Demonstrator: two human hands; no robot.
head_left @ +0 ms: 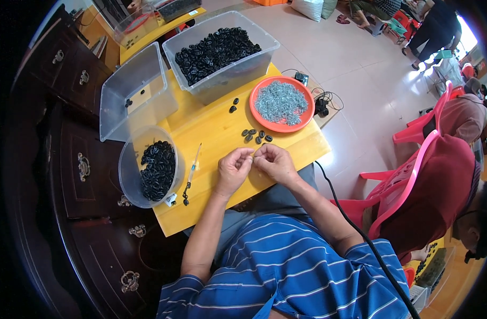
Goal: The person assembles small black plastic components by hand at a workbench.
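Observation:
My left hand (235,169) and my right hand (276,164) meet fingertip to fingertip above the near part of the yellow table (211,212). Both have thumb and fingers pinched together. Whatever lies between the fingertips is hidden or too small to name. Just beyond the hands, several small black oval parts (259,140) lie loose, with two more black pieces (233,109) farther off. A red-orange plate (256,119) heaped with small silvery metal pieces (279,103) stands past my right hand. To the left rest a thin pointed tool (192,171) and a short string of black bits (186,195).
A round clear tub (127,178) of black parts stands at the left, beside dark drawers (86,170). Behind it are a nearly bare clear bin (113,101) and a large bin (214,90) full of black parts. A black cable (355,226) crosses at right; people sit on pink chairs (397,210).

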